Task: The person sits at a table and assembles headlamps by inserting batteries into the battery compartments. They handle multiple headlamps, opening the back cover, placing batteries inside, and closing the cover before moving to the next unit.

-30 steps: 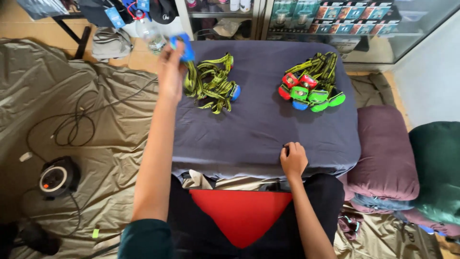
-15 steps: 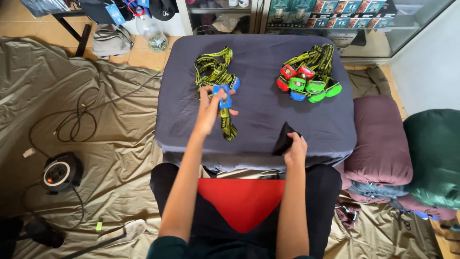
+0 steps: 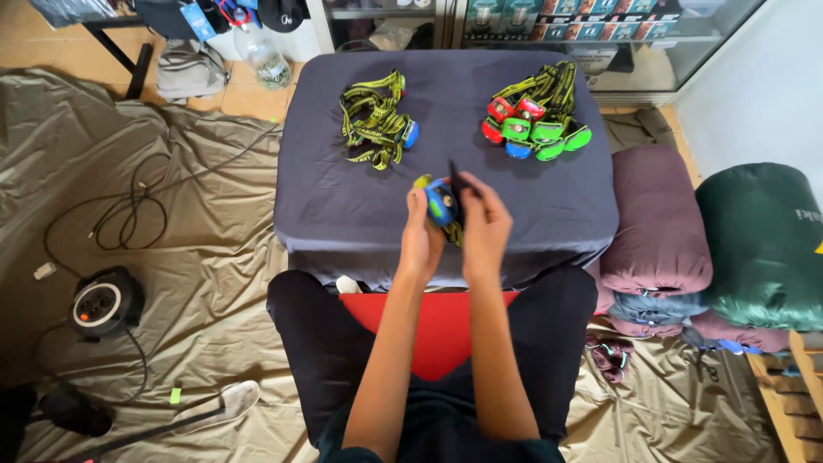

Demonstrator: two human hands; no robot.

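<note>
One head-worn view only, looking steeply down and forward from above the lap. Near to the hands (image 3: 454,231), farther to the cloth-covered table (image 3: 343,189), floor tarp (image 3: 189,283) and shelves beyond. No second view to overlap.

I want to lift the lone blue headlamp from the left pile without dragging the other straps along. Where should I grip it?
Grip the round blue lamp body at the strap pile's right edge, coming from the right. It sticks out clear of the tangled yellow-green straps, so fingers can close on it alone.
</note>
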